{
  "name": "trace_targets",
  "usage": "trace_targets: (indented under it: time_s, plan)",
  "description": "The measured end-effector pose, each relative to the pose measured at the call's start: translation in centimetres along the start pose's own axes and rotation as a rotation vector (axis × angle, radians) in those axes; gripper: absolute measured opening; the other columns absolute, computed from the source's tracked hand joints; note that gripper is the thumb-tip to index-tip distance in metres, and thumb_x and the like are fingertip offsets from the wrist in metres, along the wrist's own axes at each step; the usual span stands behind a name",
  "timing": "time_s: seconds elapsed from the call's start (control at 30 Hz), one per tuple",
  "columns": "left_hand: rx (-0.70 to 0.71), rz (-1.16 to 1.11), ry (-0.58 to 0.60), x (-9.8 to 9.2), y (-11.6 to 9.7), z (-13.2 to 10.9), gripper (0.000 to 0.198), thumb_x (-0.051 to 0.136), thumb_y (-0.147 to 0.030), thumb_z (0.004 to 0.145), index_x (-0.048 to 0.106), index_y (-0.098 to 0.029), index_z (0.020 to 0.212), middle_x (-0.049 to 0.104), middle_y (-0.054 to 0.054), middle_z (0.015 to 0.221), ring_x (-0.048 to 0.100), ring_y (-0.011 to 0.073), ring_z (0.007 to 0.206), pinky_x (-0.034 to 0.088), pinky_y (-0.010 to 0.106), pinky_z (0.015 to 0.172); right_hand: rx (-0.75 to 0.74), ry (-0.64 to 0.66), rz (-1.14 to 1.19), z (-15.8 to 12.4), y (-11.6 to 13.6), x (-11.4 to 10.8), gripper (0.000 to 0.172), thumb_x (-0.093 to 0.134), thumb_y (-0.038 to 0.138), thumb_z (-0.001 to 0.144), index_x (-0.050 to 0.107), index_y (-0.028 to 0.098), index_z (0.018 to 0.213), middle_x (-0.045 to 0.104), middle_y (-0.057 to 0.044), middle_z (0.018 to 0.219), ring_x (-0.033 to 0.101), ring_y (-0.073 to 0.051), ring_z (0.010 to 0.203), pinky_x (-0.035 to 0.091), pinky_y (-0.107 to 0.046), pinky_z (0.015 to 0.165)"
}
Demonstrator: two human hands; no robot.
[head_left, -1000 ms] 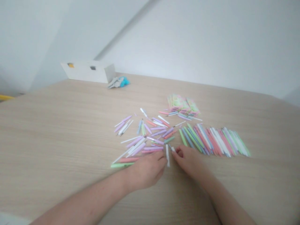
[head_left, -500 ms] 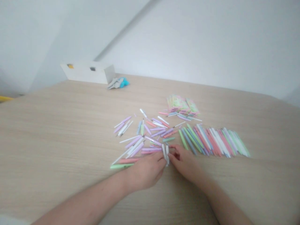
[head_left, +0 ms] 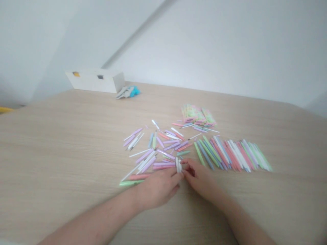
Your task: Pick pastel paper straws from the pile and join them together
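Observation:
Two short white pieces [head_left: 178, 164] stand close together between my hands, near the middle of the table. My left hand [head_left: 163, 185] pinches their lower end from the left. On the right side, my right hand [head_left: 195, 173] has its thumb and forefinger bent round the same pieces. Scattered pen parts [head_left: 150, 153] in purple, white, pink and green lie just beyond and left of my hands. To the right of them a slanted row of coloured pens [head_left: 233, 153] lies side by side. The exact shape of the white pieces is blurred.
Behind the pen parts sits a stack of green and pink packets [head_left: 196, 114]. A white box [head_left: 93, 81] stands at the back left of the wooden table [head_left: 63, 143], with a grey and blue crumpled item [head_left: 129, 92] beside it.
The two white pieces have come closer together, and less of their lower end shows. My left fingers have shifted slightly towards my right hand.

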State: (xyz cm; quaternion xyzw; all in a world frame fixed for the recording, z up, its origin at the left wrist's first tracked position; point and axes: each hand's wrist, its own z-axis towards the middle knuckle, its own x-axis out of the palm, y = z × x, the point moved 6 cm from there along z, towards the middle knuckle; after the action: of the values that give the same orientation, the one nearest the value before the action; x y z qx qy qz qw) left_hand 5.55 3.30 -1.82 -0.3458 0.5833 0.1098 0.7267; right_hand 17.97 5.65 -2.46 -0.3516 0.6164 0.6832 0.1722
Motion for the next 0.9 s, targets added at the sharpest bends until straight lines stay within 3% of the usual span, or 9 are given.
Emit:
trace_targets:
  time_s: [0.37, 0.9]
  plan:
    - [-0.003, -0.019, -0.019, 0.32, 0.37, 0.13, 0.009, 0.049, -0.023, 0.088, 0.055, -0.018, 0.093, 0.059, 0.007, 0.102, 0.059, 0.0209, 0.093, 0.048, 0.031, 0.082, -0.044, 0.02, -0.021, -0.14, 0.69, -0.04, 0.023, 0.048, 0.014, 0.08, 0.061, 0.02, 0.098, 0.063, 0.001, 0.073, 0.056, -0.015, 0.065, 0.04, -0.026, 0.062]
    - [0.034, 0.009, -0.023, 0.52, 0.29, 0.09, 0.018, 0.039, -0.014, 0.09, 0.054, -0.019, 0.098, 0.06, 0.006, 0.101, 0.06, 0.0201, 0.09, 0.047, 0.029, 0.078, -0.048, 0.032, -0.03, -0.25, 0.51, 0.12, 0.018, 0.047, 0.016, 0.082, 0.06, 0.019, 0.094, 0.063, 0.0, 0.073, 0.057, -0.015, 0.067, 0.039, -0.026, 0.062]
